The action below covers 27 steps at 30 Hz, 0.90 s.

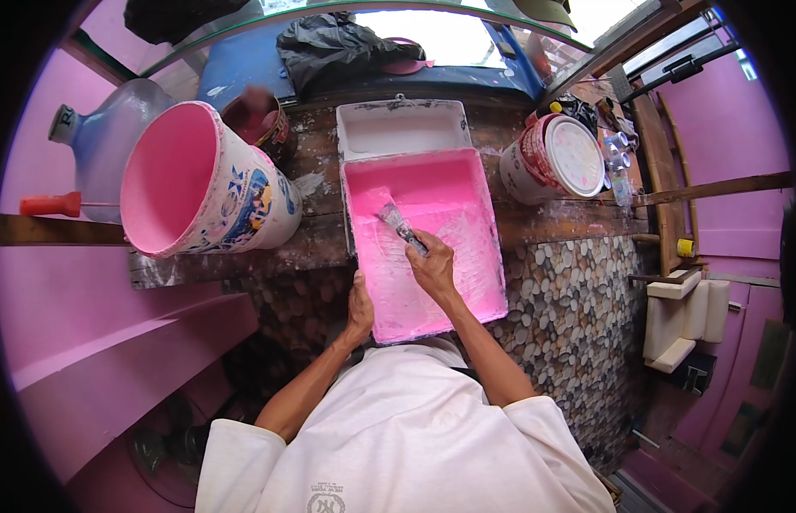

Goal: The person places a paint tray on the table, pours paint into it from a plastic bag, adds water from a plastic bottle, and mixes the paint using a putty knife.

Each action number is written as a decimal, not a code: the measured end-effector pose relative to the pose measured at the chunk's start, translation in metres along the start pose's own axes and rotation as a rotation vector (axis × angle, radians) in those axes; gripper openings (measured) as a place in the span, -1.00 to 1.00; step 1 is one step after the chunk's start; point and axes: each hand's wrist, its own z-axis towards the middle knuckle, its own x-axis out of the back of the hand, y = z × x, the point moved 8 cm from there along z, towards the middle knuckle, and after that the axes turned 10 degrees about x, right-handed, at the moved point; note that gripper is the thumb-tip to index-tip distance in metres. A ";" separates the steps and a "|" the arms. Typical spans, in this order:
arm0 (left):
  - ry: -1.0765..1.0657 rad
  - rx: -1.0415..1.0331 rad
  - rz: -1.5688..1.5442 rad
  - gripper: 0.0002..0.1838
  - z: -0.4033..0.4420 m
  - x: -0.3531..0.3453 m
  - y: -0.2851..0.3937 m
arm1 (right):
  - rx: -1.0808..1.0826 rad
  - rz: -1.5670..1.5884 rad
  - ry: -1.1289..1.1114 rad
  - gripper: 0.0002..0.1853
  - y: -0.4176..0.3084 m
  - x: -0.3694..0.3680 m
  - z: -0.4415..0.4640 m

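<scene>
My right hand (434, 261) is closed round the dark handle of a paint-smeared paintbrush (401, 225), its tip in the pink paint. Under it, a rectangular paint tray (499, 256) coated in pink tilts down toward my body, its near end close to my shirt. My left hand (360, 305) grips the tray's left side near the bottom corner, thumb side up; its fingertips are partly hidden. Pink paint (415, 179) lies thickest at the tray's far end, with streaks along the sloped floor.
A large pink-lined bucket (269, 209) stands at left, before a clear water jug (128, 128) and a red-handled screwdriver (51, 204). Behind the tray is a white container (402, 128). A lidded paint pail (535, 162) stands on the wooden bench (316, 231) at right, near plastic bottles (620, 171).
</scene>
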 end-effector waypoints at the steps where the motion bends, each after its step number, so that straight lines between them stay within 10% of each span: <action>1: -0.004 0.001 0.011 -0.15 0.000 0.001 -0.001 | -0.027 0.111 0.006 -0.65 -0.003 -0.001 0.003; 19: -0.034 -0.044 -0.019 -0.26 0.001 0.002 -0.003 | 0.007 -0.286 0.130 -0.65 0.011 0.061 -0.002; 27: 0.084 0.001 -0.020 -0.23 -0.013 -0.001 0.024 | 0.019 0.040 0.069 -0.63 0.021 0.053 0.003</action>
